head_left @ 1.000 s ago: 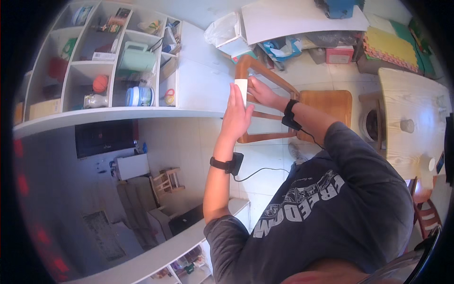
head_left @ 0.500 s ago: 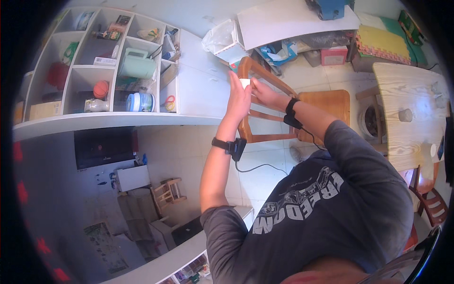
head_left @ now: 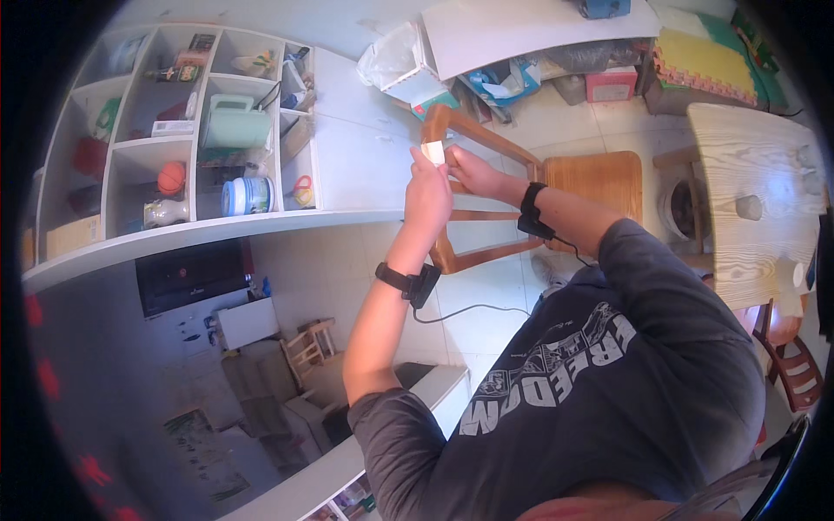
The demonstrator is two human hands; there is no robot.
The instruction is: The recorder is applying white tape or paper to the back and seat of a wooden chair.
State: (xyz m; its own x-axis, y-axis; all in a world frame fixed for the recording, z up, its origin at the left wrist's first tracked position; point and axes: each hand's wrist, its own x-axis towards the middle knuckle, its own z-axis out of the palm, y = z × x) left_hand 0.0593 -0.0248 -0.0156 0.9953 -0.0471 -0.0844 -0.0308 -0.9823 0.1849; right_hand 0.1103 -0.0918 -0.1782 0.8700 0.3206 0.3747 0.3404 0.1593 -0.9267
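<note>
A small white rectangular piece [head_left: 433, 153], its kind too small to tell, stands up from the fingers of my left hand [head_left: 426, 193]. That hand is closed around its lower part. Close beside it, my right hand [head_left: 474, 171] has its fingers curled together near the piece's right side; whether they grip anything is hidden. Both hands are in front of the wooden chair's backrest [head_left: 439, 120], which appears behind them. A black band with a small dark box [head_left: 424, 285] sits on my left wrist, and a similar one [head_left: 535, 214] on my right.
A white shelf unit [head_left: 198, 139] with jars, a green container and a small orange ball stands at the left. The chair's seat [head_left: 599, 187] lies to the right, then a light wooden table [head_left: 754, 208]. A lined white bin [head_left: 401, 62] stands beyond the chair.
My left hand has gone from stretched fingers to curled ones around the white piece. Both hands have shifted slightly left, and more of the piece shows above the fingers.
</note>
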